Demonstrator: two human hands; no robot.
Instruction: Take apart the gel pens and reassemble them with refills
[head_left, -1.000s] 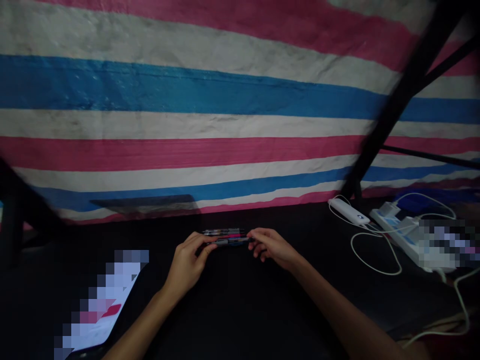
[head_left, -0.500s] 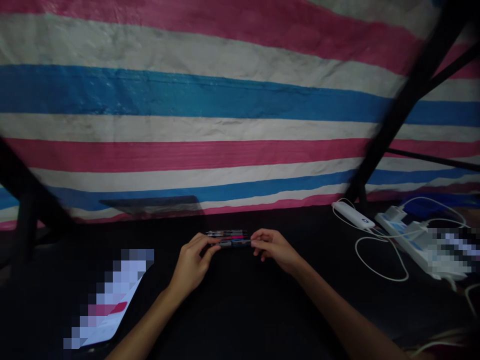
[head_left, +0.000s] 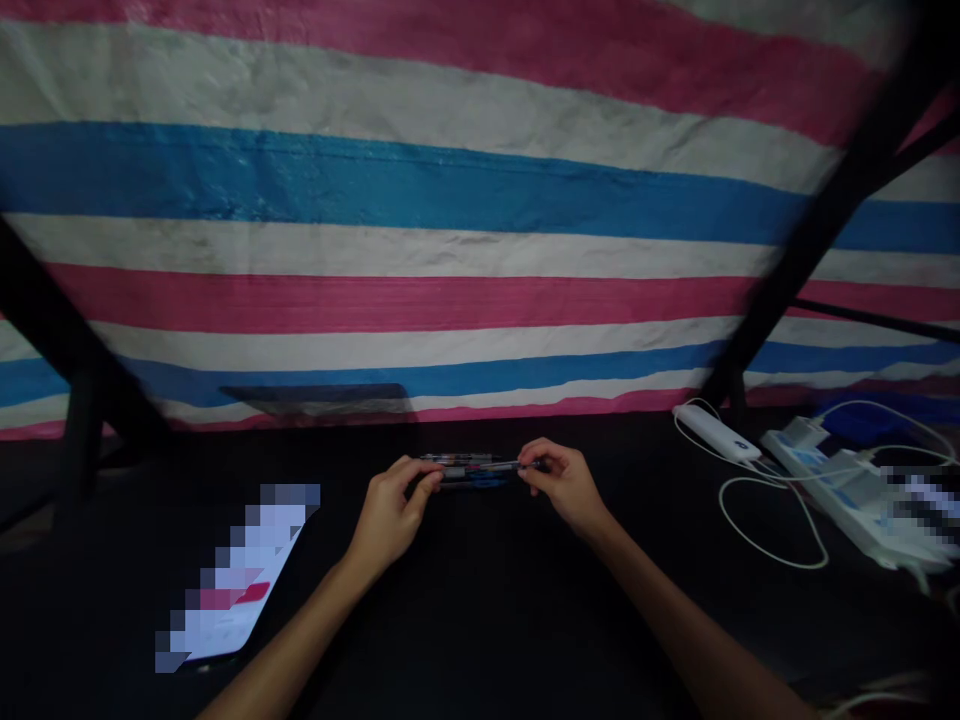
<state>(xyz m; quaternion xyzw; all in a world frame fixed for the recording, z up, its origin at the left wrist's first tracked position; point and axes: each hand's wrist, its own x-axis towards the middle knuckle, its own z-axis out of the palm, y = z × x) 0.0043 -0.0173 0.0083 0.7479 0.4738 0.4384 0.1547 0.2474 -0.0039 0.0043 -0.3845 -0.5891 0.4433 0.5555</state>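
Several pens [head_left: 457, 458] lie side by side on the black table, pointing left to right between my two hands. My right hand [head_left: 564, 485] pinches the right part of a pen [head_left: 499, 466], its dark end showing past the fingers. At the other side, my left hand [head_left: 397, 505] is closed, thumb and index finger together at the left ends of the pens. Whether it grips the same pen is hard to make out. A blue pen [head_left: 484, 483] lies nearest to me, just below the raised one.
A phone with a lit screen [head_left: 251, 590] lies left of my left forearm. To the right are a white power bank [head_left: 716, 430], a power strip [head_left: 862, 495] and looping white cables [head_left: 772, 560]. Black slanted bars [head_left: 795, 260] and a striped sheet [head_left: 450, 300] stand behind.
My right hand has closed around a pen and lifted it slightly, shifting up and right. My left hand stays at the pens' left ends. The view has shifted a little.
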